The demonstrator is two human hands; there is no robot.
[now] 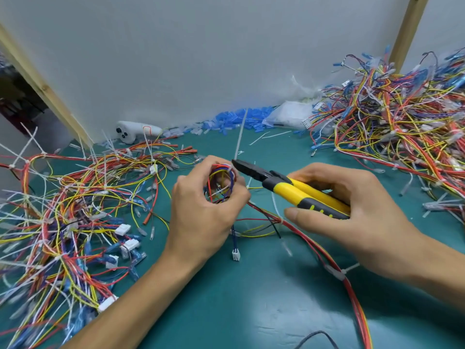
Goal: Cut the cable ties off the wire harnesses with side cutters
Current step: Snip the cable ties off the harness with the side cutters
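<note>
Harness bundle (221,178) is gripped in the left hand (201,205). The fingers and thumb are curled round a small coil of red, yellow, blue and white wires.

Side cutters (289,188) with yellow-and-black handles are clamped in the right hand (357,207). The handles are enclosed by the curled fingers, and the thumb is laid along their near side. The black nose of the tool is pointed toward the left hand, with its tip placed just beside the top of the coil. The jaws are seen nearly together. Whether anything is caught between them cannot be told.

A long white cable tie (239,137) is seen rising from just beyond the tool tip, away from both hands.

Loose leads are trailed from beneath the left hand onto the green desk (251,306). A white connector (235,255) on blue wires is laid between the two forearms. A run of red wires (327,258) is passed under the right hand toward the near edge.

A tangled heap (63,210) of harnesses, many fitted with white ties, is spread to the outer side of the left hand. A second heap (402,117) is piled beyond and to the outer side of the right hand. Blue sleeves (234,119), a clear bag (289,117) and a white handheld device (133,131) are lined along the wall beyond both hands.
</note>
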